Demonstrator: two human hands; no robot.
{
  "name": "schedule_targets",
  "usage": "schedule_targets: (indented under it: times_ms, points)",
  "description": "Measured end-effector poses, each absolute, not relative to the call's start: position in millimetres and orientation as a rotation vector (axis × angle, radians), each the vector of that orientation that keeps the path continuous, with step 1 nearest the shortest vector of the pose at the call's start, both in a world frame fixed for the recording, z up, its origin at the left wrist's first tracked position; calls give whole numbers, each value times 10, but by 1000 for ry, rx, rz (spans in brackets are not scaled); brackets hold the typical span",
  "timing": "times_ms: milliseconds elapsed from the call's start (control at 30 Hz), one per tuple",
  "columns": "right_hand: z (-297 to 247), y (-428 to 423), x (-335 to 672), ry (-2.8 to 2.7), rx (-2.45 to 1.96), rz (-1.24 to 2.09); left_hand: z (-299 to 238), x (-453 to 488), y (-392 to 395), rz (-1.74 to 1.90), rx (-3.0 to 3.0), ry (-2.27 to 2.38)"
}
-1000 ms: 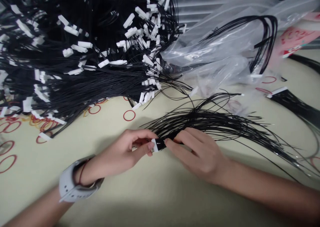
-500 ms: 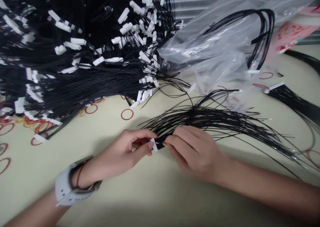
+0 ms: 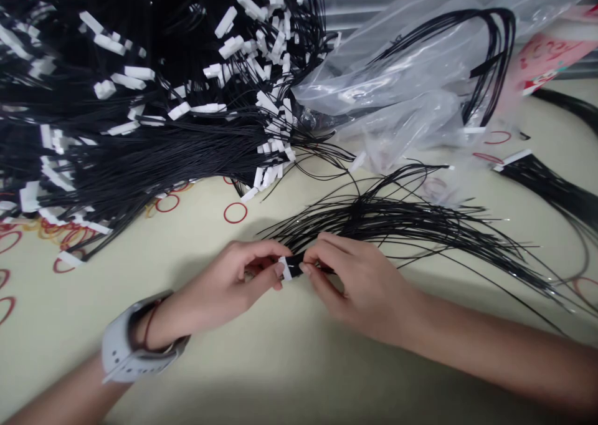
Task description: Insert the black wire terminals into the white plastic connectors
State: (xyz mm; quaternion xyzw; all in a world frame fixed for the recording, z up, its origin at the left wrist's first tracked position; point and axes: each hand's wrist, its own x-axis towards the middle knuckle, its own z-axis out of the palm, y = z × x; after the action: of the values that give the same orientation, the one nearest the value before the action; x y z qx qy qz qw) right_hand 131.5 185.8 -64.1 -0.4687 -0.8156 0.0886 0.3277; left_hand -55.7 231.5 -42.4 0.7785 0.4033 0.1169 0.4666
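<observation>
Between the two hands, a white plastic connector (image 3: 284,268) sits at the end of a gathered bunch of thin black wires (image 3: 397,225). The left hand (image 3: 219,275) pinches the connector from its left side, with the thumb and curled fingers closed around it. The right hand (image 3: 359,288) is just beside it, its thumb and fingertips pressed together on the black wires where they meet the connector. The two hands almost touch, with only the connector and the short dark stretch of wire between them.

From the right hand's grip, the wires fan out to the right and away across a cream tabletop (image 3: 299,362). A grey smartwatch (image 3: 135,344) and a thin red cord (image 3: 147,325) circle the left wrist.

Beyond the left hand lies a large heap of black wire harnesses (image 3: 140,132), tipped with many white connectors. Red rubber bands (image 3: 235,212) lie loose on the tabletop just past the hands and to the far left. Ahead of the right hand is a clear plastic bag (image 3: 397,82) holding a loop of black wires (image 3: 495,57). Farther right, well away from the right hand, lies a neat bundle of black wires (image 3: 542,185) with white connectors at its end. A pink printed card (image 3: 546,57) sits past the bag.
</observation>
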Motion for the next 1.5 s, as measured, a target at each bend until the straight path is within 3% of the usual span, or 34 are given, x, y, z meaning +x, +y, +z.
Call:
schedule_targets:
  times_ms: [433,1200,1500]
  points:
    - [-608,1921,1364,-2195,-1158,394,-388,-533,2285,260,1915,1030]
    - [-795,1873,1243,-2155,-1101,65,-420,-479,2140,351,2170,1031]
    - [-810,1863,1277,-2143,-1077,155,-361,-492,2175,325,2188,1094]
